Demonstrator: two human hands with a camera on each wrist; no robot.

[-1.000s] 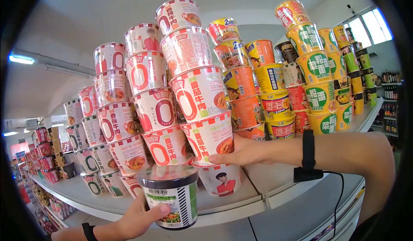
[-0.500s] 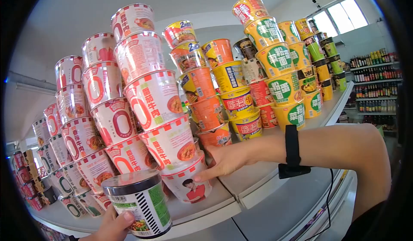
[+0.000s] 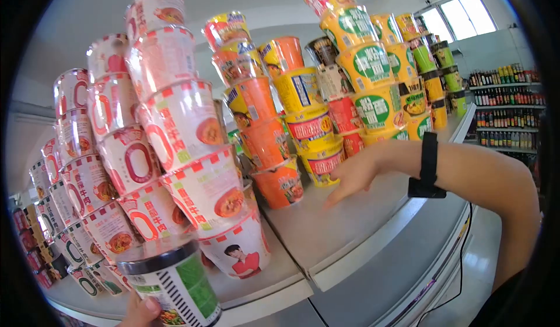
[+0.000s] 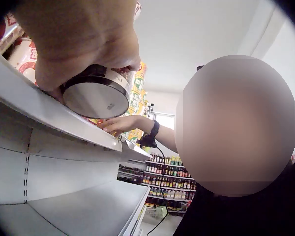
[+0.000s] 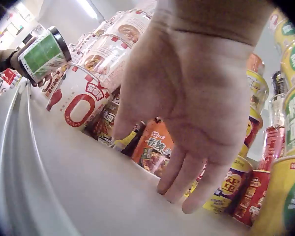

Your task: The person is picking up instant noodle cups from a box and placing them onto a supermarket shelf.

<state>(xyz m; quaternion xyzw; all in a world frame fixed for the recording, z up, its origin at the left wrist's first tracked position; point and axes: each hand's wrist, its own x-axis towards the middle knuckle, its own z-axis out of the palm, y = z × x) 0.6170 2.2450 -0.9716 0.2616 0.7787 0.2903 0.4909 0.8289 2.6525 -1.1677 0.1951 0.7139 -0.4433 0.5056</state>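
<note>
My left hand [image 3: 140, 312] grips a black-rimmed cup with a green and white label [image 3: 175, 283] at the lower left of the head view; its pale base [image 4: 97, 100] shows in the left wrist view. Over the shelf top, my right hand [image 3: 359, 172] holds nothing, its fingers extended downward near the yellow cups [image 3: 322, 162]. In the right wrist view the right hand [image 5: 187, 98] hangs before an orange cup [image 5: 154, 147]. The white and red cup with a person's picture [image 3: 239, 248] stands at the bottom of a stack, beside the held cup.
Stacks of white and red cups [image 3: 182, 123] fill the left, with orange cups [image 3: 279, 184] in the middle and yellow and green cups [image 3: 366, 64] to the right. The shelf's front edge [image 3: 350, 266] curves across, and bottle shelves [image 3: 506, 111] stand behind at right.
My right hand has left the white and red stack and moved right, over the shelf. The left hand still holds its cup, now lower and further left in the head view.
</note>
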